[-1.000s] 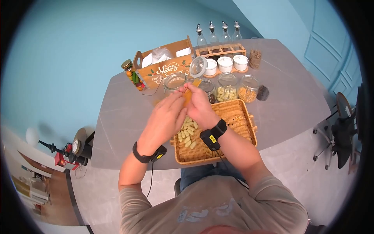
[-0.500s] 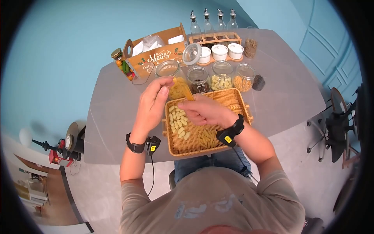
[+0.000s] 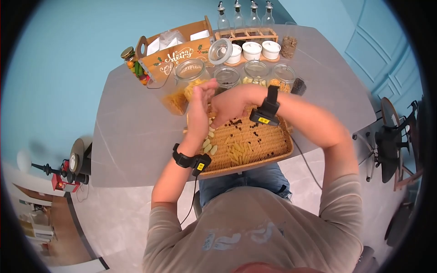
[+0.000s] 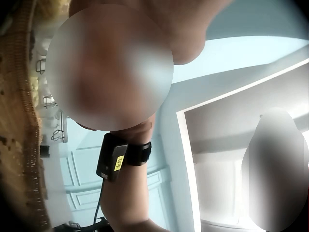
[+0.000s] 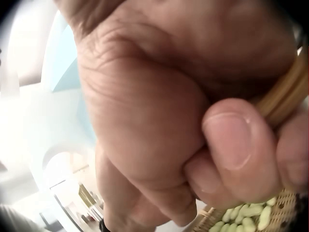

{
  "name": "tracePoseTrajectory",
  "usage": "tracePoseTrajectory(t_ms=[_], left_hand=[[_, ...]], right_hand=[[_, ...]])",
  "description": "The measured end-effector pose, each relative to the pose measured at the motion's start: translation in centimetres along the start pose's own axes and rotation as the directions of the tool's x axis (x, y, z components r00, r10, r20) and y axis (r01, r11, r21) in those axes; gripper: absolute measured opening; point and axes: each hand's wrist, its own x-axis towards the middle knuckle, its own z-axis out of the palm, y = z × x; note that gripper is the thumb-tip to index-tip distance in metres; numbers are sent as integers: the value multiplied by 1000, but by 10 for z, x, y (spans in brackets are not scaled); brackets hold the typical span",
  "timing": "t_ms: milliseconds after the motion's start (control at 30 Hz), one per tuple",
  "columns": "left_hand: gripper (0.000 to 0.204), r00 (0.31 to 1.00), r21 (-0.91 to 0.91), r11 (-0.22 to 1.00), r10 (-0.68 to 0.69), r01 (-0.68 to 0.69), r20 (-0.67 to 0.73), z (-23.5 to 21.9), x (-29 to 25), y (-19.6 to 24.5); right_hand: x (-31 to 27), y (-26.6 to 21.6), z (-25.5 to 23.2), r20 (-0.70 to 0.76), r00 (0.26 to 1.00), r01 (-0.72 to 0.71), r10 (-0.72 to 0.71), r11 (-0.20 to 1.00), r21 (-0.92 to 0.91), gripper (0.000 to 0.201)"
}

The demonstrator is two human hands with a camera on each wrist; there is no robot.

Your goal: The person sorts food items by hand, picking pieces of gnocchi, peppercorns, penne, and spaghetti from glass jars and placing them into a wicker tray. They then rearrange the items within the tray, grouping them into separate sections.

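Observation:
My right hand [image 3: 230, 107] reaches over the left part of the wicker basket [image 3: 268, 157], its wrist bent. Its fingers curl round a bundle of spaghetti [image 5: 289, 92], yellow sticks seen at the edge of the right wrist view. Close beside it, my left hand [image 3: 199, 109] stands raised with its fingers straight, near the glass jar [image 3: 191, 68] of yellow pasta. Pale, peanut-shaped pieces [image 5: 248, 212] lie in the basket below the hands. A blurred patch hides much of the hands in the left wrist view.
Penne-like pasta [image 3: 239, 152] and dark beans [image 3: 255, 132] lie in the basket. Behind it stand lidded jars [image 3: 256, 70], white pots [image 3: 251, 50], oil bottles [image 3: 238, 18] and a wooden Christmas crate [image 3: 177, 54]. A jar of colourful vegetables [image 3: 136, 66] stands by the crate.
My right hand has turned over and swung its forearm up, fingers now pointing toward the left hand. My left hand, first against the right, parted from it and has come back close. The head view has shifted.

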Motion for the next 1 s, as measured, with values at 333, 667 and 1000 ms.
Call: tracePoseTrajectory(t_ms=[333,667,1000], left_hand=[[71,919,-684,670,-395,289,0,-3,-11,13],[74,938,-709,664,-346,239,-7,-16,-9,13],[59,945,-594,787,-299,167,-130,-69,-13,0]], right_hand=[[10,-32,-14,-317,899,67,-302,811,-582,17],[27,-41,-6,-338,862,41,-378,716,-697,10],[20,38,52,-87,994,-92,66,938,-334,31]])
